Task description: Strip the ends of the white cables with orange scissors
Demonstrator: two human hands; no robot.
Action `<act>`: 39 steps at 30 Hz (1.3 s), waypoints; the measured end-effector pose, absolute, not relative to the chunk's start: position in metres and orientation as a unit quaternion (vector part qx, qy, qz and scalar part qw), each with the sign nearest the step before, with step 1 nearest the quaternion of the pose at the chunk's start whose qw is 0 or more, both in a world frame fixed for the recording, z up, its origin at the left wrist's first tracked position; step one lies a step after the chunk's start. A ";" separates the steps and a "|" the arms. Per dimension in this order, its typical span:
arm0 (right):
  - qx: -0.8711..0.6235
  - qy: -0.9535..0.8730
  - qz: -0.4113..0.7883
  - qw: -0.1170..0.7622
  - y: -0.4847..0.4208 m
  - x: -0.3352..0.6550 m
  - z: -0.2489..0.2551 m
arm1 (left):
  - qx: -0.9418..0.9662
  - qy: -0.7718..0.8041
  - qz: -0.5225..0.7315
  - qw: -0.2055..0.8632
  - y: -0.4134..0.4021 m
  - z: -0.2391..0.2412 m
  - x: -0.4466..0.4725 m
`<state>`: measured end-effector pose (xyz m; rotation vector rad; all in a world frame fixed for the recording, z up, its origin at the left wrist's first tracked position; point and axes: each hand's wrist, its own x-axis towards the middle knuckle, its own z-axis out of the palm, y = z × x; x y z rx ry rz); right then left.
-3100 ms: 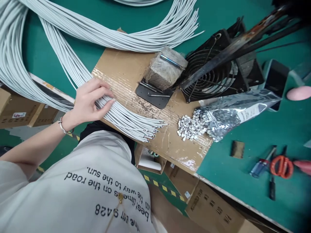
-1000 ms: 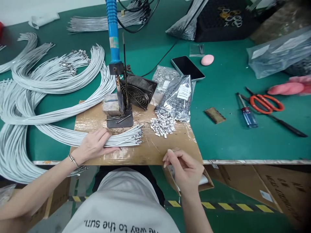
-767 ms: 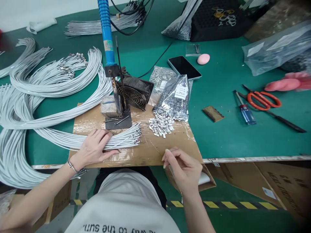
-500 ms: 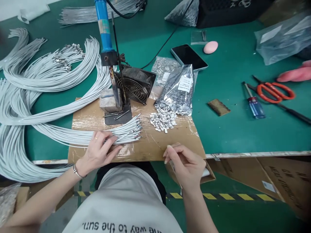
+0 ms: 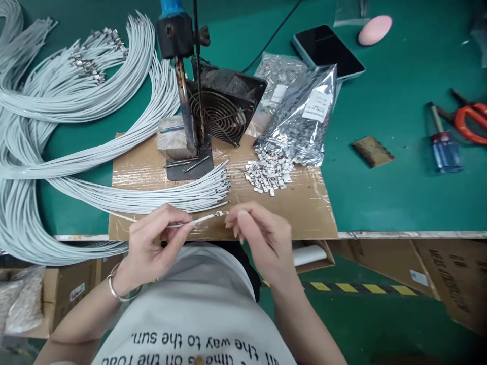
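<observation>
My left hand (image 5: 155, 243) pinches a single white cable (image 5: 203, 219) between thumb and fingers. The cable's end points right and bears a small metal terminal (image 5: 219, 214). Just beyond that end, my right hand (image 5: 262, 238) has its thumb and fingers drawn together; whatever is at the fingertips is too small to tell. Behind both hands a bundle of white cables (image 5: 171, 197) lies on the cardboard sheet (image 5: 304, 213), tips to the right. A pile of small white-and-metal pieces (image 5: 270, 172) spreads beyond the right hand, by a silvery bag (image 5: 300, 121).
A soldering iron (image 5: 184, 106) stands upright in a stand beside a black fan (image 5: 224, 111). More cable bundles (image 5: 76, 109) cover the left. A phone (image 5: 329, 53), pink egg-shaped object (image 5: 375, 30), brown piece (image 5: 372, 151), screwdriver (image 5: 446, 147) and orange-handled scissors (image 5: 470, 124) lie right.
My left hand has come off the bundle and now holds one cable near the front. My right hand has moved left to its tip. The view has shifted closer to the table.
</observation>
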<state>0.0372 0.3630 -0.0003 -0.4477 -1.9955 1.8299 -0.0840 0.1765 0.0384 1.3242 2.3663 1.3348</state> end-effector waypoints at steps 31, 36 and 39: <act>-0.128 -0.670 0.717 0.146 0.352 0.020 0.002 | 0.186 0.774 0.529 0.295 0.201 0.048 -0.076; -0.123 -0.673 0.715 0.141 0.351 0.018 0.002 | 0.171 0.769 0.534 0.305 0.201 0.049 -0.077; -0.116 -0.684 0.706 0.144 0.351 0.018 0.001 | 0.170 0.768 0.535 0.309 0.202 0.049 -0.079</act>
